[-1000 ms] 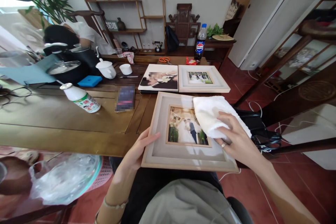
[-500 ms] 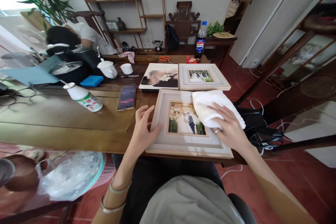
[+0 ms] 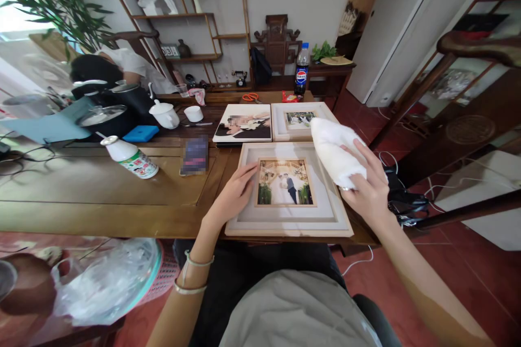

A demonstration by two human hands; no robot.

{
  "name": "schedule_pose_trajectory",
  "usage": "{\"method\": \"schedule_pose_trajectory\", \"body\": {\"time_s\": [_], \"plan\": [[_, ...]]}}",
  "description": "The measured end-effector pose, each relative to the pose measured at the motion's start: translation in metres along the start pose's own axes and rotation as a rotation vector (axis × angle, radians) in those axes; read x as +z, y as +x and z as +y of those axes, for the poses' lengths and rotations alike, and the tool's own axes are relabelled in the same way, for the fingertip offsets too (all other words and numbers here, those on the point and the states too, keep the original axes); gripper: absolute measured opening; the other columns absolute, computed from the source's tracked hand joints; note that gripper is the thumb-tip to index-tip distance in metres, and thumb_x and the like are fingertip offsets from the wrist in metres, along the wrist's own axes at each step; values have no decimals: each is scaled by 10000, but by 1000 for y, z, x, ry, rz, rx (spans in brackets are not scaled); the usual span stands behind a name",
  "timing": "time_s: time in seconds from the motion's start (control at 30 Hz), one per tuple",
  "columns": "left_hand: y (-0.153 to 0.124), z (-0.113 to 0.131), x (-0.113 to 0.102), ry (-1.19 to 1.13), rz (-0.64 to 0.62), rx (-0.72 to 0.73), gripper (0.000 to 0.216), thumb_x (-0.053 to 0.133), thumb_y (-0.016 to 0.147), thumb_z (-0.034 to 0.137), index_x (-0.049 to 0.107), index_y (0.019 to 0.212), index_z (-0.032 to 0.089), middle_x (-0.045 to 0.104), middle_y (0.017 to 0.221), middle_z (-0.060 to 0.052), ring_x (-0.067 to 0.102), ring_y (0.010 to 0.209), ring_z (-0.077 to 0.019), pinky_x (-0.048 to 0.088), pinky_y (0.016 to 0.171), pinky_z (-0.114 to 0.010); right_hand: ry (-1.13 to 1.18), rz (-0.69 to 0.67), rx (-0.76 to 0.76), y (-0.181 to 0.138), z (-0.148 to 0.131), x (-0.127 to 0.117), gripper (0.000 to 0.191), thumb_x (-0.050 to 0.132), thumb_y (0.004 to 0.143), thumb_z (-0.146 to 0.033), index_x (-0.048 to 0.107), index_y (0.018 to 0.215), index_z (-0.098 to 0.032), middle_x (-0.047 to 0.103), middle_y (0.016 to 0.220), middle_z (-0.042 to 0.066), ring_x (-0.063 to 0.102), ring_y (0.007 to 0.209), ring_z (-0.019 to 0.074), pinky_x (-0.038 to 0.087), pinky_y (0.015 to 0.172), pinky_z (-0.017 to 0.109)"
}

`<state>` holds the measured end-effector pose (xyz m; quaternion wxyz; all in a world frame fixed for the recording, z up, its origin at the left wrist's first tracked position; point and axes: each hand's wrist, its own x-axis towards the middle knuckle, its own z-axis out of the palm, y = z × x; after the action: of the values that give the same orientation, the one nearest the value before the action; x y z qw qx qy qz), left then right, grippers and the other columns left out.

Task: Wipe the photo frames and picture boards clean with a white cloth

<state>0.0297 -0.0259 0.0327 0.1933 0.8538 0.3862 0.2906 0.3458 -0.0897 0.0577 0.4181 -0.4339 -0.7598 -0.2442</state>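
Note:
A pale wooden picture frame (image 3: 285, 225) lies flat at the table's front edge, with a wedding photo in its middle. My left hand (image 3: 235, 192) rests on the frame's left side, fingers stretched out and nothing held. In my right hand (image 3: 368, 190) is a bunched white cloth (image 3: 337, 149), raised over the frame's upper right corner. The cloth hides that corner and part of a second picture frame (image 3: 279, 127) behind. Left of the second frame, a photo panel (image 3: 243, 123) lies on something dark.
The wooden table (image 3: 175, 192) also bears a phone (image 3: 194, 155), a white bottle (image 3: 132, 158) lying tilted, a lidded white pot (image 3: 164, 114), a white cup (image 3: 193, 114), orange-handled scissors (image 3: 251, 97) and a cola bottle (image 3: 301, 71). A person (image 3: 122, 68) bends down behind the table's far left.
My right hand has lifted the white cloth off the frame's glass, bunching it up. My left hand has shifted from the frame's left edge onto its face, fingers now straighter.

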Motion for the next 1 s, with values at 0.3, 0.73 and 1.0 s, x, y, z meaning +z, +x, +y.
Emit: {"method": "schedule_pose_trajectory", "body": {"time_s": [0.3,0.73,1.0], "plan": [[0,-5,2,25,-15,-2,496,317,876,41,557,1301,128,500,1415,-126,432,1345,-223,336,1153,-429,81,-593,69,20,13,33,398,519,651,-17,690,976,-172,619,1262,151,464,1296,349,279,1083,632],[2,-12,8,-1,60,17,555,328,798,-19,586,1267,129,540,1389,-114,475,1316,-212,343,1149,-434,182,-824,-64,9,-75,-33,502,506,600,13,718,997,-208,532,1396,128,380,1358,340,263,1101,618],[-1,-13,8,-32,50,-2,523,349,849,35,560,1312,161,515,1418,-98,440,1345,-216,315,1163,-450,158,-739,3,23,-42,3,489,537,646,-32,695,1080,-192,587,1330,149,449,1314,322,316,1088,574]]}}
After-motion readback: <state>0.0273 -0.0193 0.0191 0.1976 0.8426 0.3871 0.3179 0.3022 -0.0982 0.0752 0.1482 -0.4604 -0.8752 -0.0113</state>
